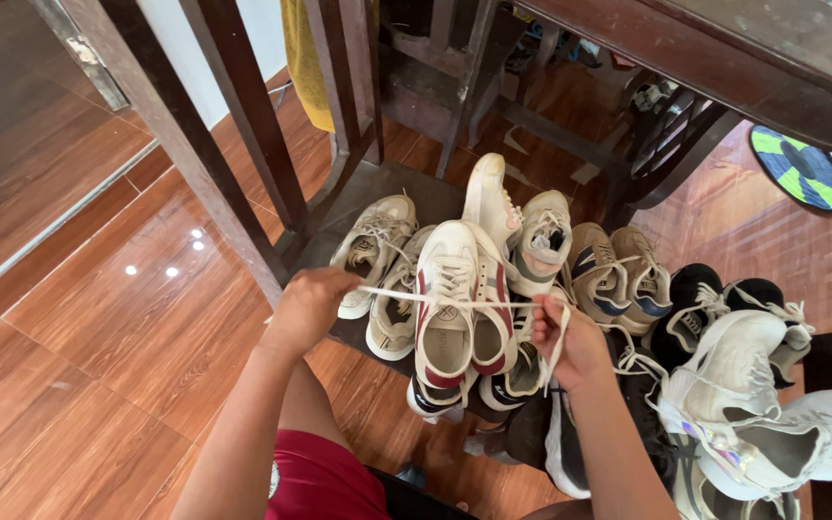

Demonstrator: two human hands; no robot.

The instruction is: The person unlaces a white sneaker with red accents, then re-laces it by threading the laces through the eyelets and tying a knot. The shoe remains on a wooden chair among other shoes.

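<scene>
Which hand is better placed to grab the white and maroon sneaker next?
Probably the right hand: it sits beside the white and maroon sneaker, close to its heel. The left hand is farther off to the side. Both hands have their grip on the white lace stretched between them.

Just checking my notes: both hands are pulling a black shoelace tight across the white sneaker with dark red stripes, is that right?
Not quite. The head view shows the shoelace is white, not black. The left hand and right hand do stretch it across the white sneaker with dark red stripes.
</scene>
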